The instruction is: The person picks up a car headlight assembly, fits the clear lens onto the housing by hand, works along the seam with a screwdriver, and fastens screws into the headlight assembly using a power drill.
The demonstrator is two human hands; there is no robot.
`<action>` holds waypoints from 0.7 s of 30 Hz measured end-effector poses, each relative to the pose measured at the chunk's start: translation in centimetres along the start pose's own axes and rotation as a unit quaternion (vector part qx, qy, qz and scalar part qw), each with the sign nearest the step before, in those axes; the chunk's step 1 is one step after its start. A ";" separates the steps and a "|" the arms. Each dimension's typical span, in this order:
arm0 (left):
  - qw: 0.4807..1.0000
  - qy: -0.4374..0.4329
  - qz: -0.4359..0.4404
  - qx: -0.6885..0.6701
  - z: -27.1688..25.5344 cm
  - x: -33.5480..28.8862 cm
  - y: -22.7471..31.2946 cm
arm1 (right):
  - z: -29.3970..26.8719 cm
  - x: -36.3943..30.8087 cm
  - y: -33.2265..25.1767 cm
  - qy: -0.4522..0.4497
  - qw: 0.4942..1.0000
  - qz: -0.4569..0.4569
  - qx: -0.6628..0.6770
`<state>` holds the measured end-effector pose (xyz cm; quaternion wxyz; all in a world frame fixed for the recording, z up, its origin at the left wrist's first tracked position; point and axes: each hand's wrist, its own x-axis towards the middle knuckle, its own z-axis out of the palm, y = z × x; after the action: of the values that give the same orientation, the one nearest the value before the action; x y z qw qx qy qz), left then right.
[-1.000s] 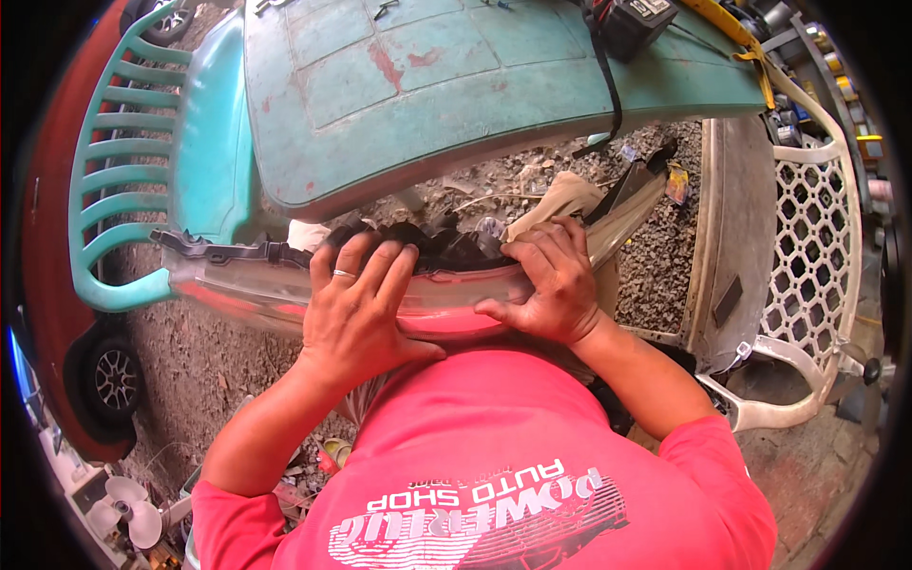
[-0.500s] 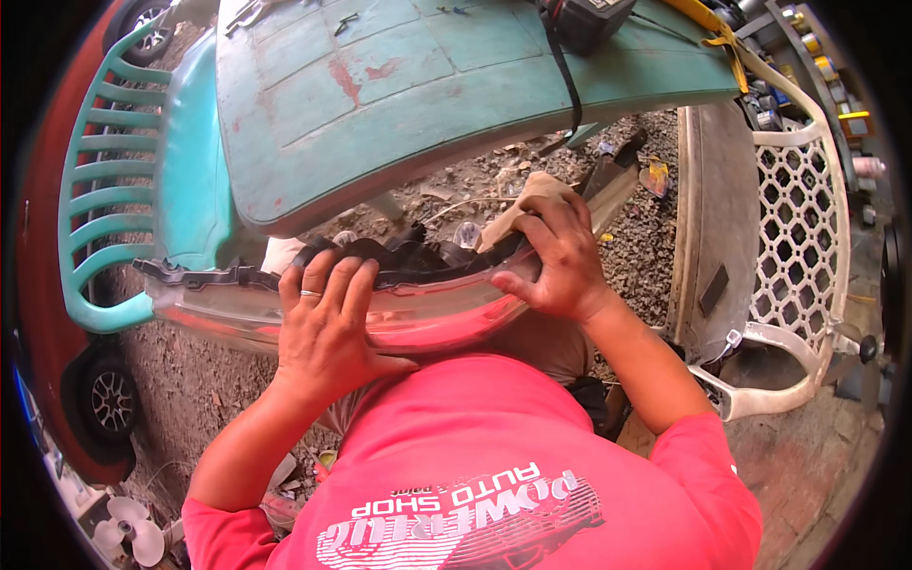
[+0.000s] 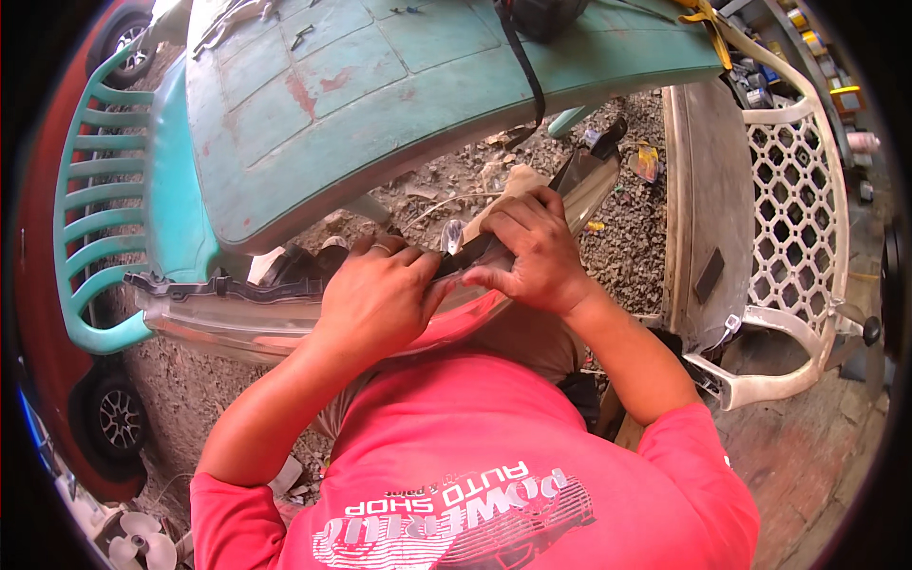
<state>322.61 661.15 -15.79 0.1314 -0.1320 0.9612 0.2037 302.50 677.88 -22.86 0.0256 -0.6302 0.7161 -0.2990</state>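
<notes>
A car headlight [image 3: 223, 323] with a long clear lens and a black rear housing lies across my lap, its lens toward me. My left hand [image 3: 380, 293] is closed over its upper edge near the middle, a ring on one finger. Close beside it, my right hand [image 3: 534, 249] grips the same edge, thumb on the lens side and fingers over the back. The two thumbs almost meet. The fingertips behind the housing are partly hidden. A beige piece of cloth or paper [image 3: 521, 180] shows just beyond my right hand.
A worn green table [image 3: 380, 104] stands ahead, carrying a black strapped item [image 3: 540, 17]. At left are a green plastic chair [image 3: 190, 180] and a red car [image 3: 43, 228]; at right, a white lattice-backed chair [image 3: 793, 209]. Gravel [image 3: 646, 123] covers the ground. A fan [image 3: 141, 541] sits lower left.
My left hand has slid right along the headlight's edge, close to my right hand. My right hand has shifted slightly left. The view has turned a little, moving the table up and left.
</notes>
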 end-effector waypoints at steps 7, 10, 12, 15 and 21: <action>0.992 0.105 0.042 0.046 1.2 0.3 0.7 | 0.0 -0.7 0.6 0.011 1.000 -0.005 -0.012; 0.991 0.112 0.047 0.053 1.3 0.3 0.7 | -0.1 -0.8 0.6 0.006 1.000 0.000 -0.009; 0.990 0.114 0.051 0.062 1.4 0.3 0.7 | -0.1 -0.9 0.6 -0.003 1.000 0.003 -0.010; 0.988 0.126 0.055 0.069 1.5 0.1 0.8 | 0.1 -1.0 0.5 0.009 1.000 -0.004 -0.015; 0.991 0.117 0.038 0.056 1.3 -0.3 0.6 | 0.0 -0.7 0.2 0.014 1.000 -0.013 -0.022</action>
<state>322.92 662.31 -16.59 0.0178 -0.1101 0.9842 0.1373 302.43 678.54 -23.22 -0.0027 -0.6352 0.7149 -0.2923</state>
